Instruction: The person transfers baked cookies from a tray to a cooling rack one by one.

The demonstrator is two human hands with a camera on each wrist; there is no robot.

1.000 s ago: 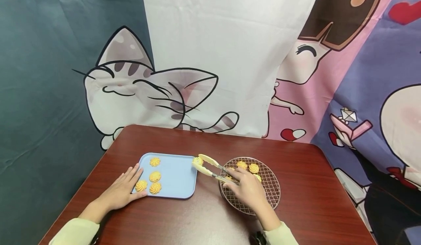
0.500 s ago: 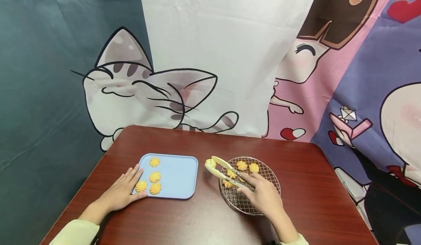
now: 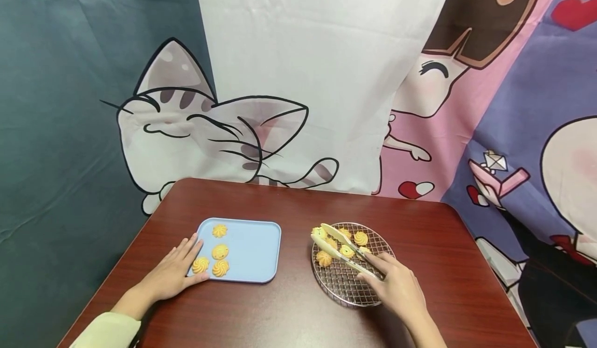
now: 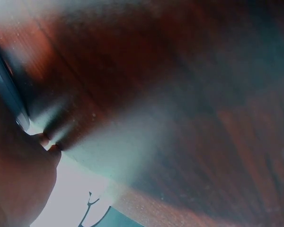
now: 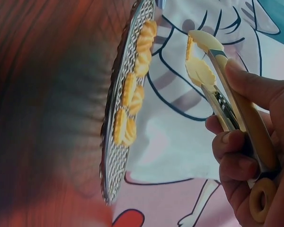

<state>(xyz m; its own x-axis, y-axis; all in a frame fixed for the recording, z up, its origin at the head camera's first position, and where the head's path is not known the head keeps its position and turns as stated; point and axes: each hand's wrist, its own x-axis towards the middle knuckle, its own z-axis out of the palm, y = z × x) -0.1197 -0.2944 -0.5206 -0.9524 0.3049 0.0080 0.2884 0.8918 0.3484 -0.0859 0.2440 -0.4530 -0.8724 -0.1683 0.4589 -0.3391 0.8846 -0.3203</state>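
Observation:
My right hand [image 3: 396, 288] grips yellow-tipped tongs [image 3: 333, 232] over the round wire rack [image 3: 342, 288]. In the right wrist view, a piped butter cookie [image 5: 189, 48] sits between the tong tips, raised off the rack. Several more cookies [image 3: 361, 238] lie on the back and left part of the rack. My left hand [image 3: 170, 267] rests at the left side of a light blue tray [image 3: 252, 249], fingers straight and thumb at its front edge. Several cookies [image 3: 220, 251] sit in the tray's left half. The left wrist view is dim, showing part of that hand [image 4: 19, 179].
Both tray and rack stand on a reddish-brown wooden table [image 3: 298, 306], with a gap of bare wood between them. Behind the table hangs a cartoon-printed cloth [image 3: 289, 68].
The right hand has carried the tongs and the gripped cookie rightward, from the tray's right edge to above the rack's left side. The left hand and tray have stayed in place.

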